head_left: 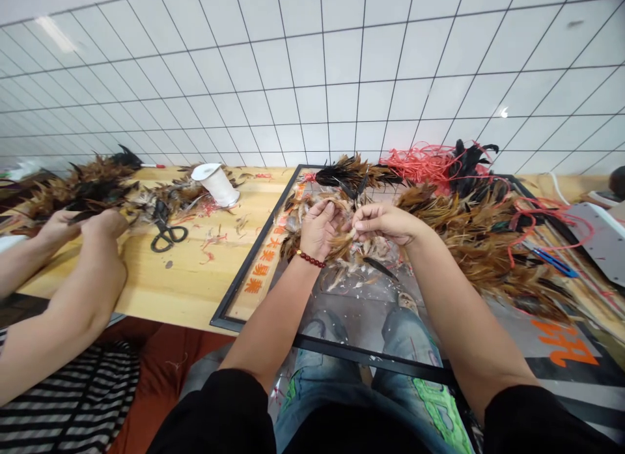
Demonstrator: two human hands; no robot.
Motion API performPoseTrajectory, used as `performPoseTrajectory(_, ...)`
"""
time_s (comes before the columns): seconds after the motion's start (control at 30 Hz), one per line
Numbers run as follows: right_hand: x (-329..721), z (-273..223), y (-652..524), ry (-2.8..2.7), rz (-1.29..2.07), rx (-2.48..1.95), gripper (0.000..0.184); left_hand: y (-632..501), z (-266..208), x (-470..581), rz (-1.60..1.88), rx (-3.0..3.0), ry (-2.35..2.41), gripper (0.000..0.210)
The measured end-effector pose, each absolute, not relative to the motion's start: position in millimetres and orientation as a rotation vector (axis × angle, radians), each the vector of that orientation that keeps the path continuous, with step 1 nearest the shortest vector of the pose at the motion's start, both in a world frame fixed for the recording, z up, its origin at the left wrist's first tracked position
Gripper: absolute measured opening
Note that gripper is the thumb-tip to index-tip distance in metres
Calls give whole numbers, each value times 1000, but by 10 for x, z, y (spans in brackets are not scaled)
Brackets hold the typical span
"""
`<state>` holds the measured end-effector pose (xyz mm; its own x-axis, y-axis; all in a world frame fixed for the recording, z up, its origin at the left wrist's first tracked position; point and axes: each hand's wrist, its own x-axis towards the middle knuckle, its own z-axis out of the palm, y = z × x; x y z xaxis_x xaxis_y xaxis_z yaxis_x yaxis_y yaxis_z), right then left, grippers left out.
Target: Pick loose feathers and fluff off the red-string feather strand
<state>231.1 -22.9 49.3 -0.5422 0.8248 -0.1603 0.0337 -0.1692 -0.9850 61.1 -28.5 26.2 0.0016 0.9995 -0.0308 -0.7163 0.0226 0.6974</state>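
Note:
My left hand [319,229], with a red bead bracelet [311,258] at its wrist, is closed palm-up with fingers curled in. Beside it, my right hand [385,223] pinches small feathers at its fingertips. Both hands are close together over a scattered heap of pale and brown feathers [344,264] on a glass panel with a black frame [336,351]. What lies inside the left fingers is partly hidden, though feathers show there. To the right is a large pile of brown feathers [469,252]. Behind my hands lies a dark and brown feather bundle [351,172].
Red plastic string [422,164] lies along the tiled wall [336,83], and a blue cutter [554,262] at right. On the wooden table [195,291] are black scissors [167,236] and a white ribbon spool [217,185]. At left, a co-worker's hands [100,226] handle dark feathers.

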Motion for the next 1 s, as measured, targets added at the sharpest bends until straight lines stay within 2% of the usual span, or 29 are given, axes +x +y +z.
performPoseTrajectory(0.13,2260,500,-222,-1506,1598,-992,38,-279,257,614,1458,587,632,12)
performPoseTrajectory(0.23,2343,585,-213,-1556,1343,-1072,29,-250,221,616,1499,617,691,12)
performPoseTrajectory(0.33,2475,704,-230,-1740,1031,-1190,15,-259,216,607,1746,740,823,19)
performPoseTrajectory(0.43,2524,777,-264,-1849,875,-1262,10,-340,263,597,1912,1147,864,24)
performPoseTrajectory(0.53,2465,783,-285,-1855,829,-1315,8,-418,272,614,1802,1592,897,15)
performPoseTrajectory(0.67,2339,766,-300,-1886,775,-1348,10,-406,139,672,1676,1908,1012,6)
performPoseTrajectory(0.9,2213,780,-351,-2010,442,-1448,12,-370,15,729,1475,1696,1106,17)
performPoseTrajectory(1.0,2255,781,-347,-1993,550,-1433,11,-345,41,720,1442,1552,1159,12)
